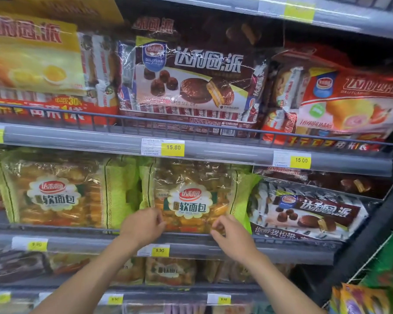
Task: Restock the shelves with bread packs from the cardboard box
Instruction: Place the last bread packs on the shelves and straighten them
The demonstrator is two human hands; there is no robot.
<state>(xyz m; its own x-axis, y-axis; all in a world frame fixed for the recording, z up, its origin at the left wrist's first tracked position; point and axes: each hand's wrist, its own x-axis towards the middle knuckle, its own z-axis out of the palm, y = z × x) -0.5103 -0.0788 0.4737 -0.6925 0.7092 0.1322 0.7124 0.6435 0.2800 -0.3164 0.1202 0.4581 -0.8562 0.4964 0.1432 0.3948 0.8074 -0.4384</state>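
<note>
Bread pack of clear and lime-green plastic (186,196) stands upright on the grey middle shelf (77,242), and I see my left grip (143,225) and right grip (229,234) both curled nearly closed, fingertips pinching its lower edge.

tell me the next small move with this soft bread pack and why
Probably nudge the soft bread pack back and let go. The right hand pinches its lower edge and the left hand sits curled at its lower left corner. The pack already stands upright at the wire rail, beside a matching pack.
</note>
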